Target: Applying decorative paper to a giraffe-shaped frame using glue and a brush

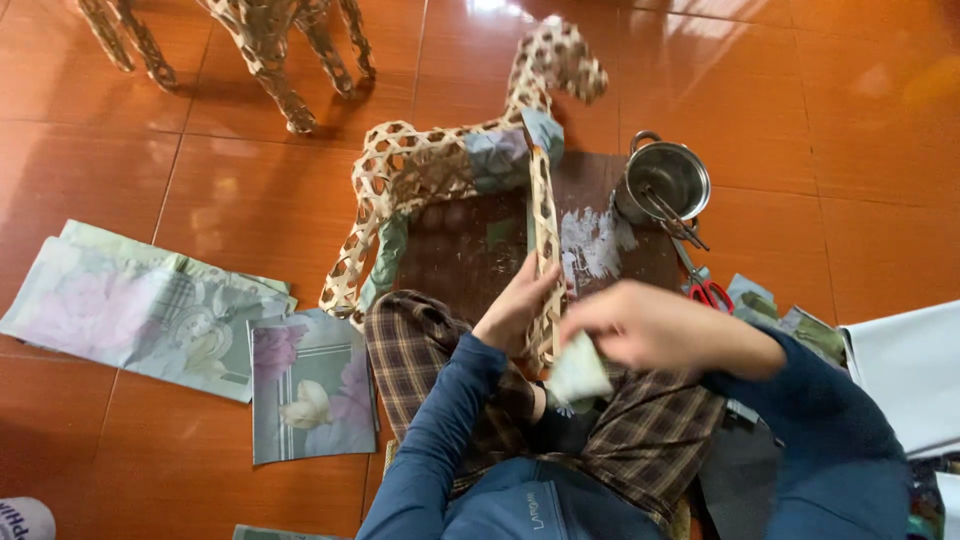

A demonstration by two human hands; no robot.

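A woven bamboo animal frame (420,165) lies on a dark board (470,250) in front of my knees, with patches of paper stuck on its chest and back leg. My left hand (515,300) grips one front leg of the frame (545,240) near its foot. My right hand (650,325) is just to the right of that leg, fingers pinched on a small pale piece of paper (578,372). My lap in checked trousers sits below both hands.
A steel pot (665,180) with a tool in it stands at the board's right edge, red-handled scissors (705,290) beside it. Printed paper sheets (150,310) lie on the tiled floor at left. Another woven frame (260,40) stands at the top left. Pale sheets (905,370) lie at right.
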